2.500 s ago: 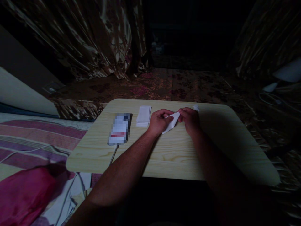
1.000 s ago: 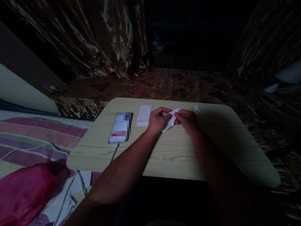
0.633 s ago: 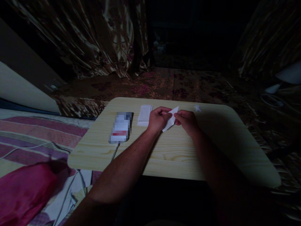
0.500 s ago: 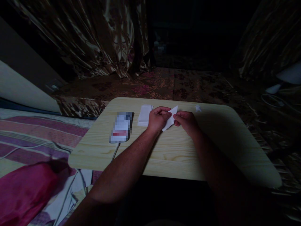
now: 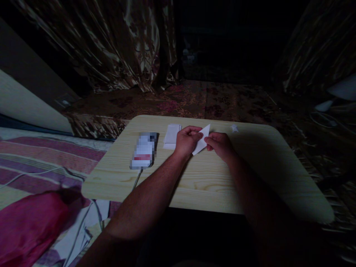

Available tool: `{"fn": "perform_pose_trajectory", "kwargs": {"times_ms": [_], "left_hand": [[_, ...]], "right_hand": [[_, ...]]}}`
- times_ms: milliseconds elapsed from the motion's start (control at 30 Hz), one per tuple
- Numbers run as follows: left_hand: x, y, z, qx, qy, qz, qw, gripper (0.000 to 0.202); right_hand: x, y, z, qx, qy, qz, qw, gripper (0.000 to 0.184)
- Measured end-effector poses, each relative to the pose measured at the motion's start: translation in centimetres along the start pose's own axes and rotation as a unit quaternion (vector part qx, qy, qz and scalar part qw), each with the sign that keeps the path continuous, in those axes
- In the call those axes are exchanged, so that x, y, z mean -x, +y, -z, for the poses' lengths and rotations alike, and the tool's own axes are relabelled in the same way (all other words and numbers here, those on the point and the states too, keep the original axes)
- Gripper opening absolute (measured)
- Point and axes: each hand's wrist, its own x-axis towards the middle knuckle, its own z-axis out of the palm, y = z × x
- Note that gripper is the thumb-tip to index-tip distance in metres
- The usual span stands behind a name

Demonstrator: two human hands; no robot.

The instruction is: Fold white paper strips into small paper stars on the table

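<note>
A white piece of folded paper with a pointed upper corner is held above the small wooden table. My left hand is closed on its left side, thumb lying on top. At the paper's right edge, my right hand pinches it between thumb and fingers. Just left of my left hand lies a stack of white paper, its right part hidden by the hand. Beyond my right hand rests a small folded white paper piece.
A phone, blurred out, lies on the table's left with a cable running from it. A striped bed cover and a red cloth or bag are at left. Patterned curtains hang behind; a white lamp stands at right.
My right thumb and fingers have shifted very slightly along the paper's right edge. The left hand and the paper hold nearly the same place.
</note>
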Motion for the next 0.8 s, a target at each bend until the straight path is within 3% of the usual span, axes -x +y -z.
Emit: {"fn": "perform_pose_trajectory", "kwargs": {"times_ms": [800], "left_hand": [[-0.06,0.25,0.28,0.040,0.013,-0.001,0.999,0.035]], "right_hand": [[0.13,-0.34,-0.26,-0.025,-0.044,-0.018,0.999,0.025]]}}
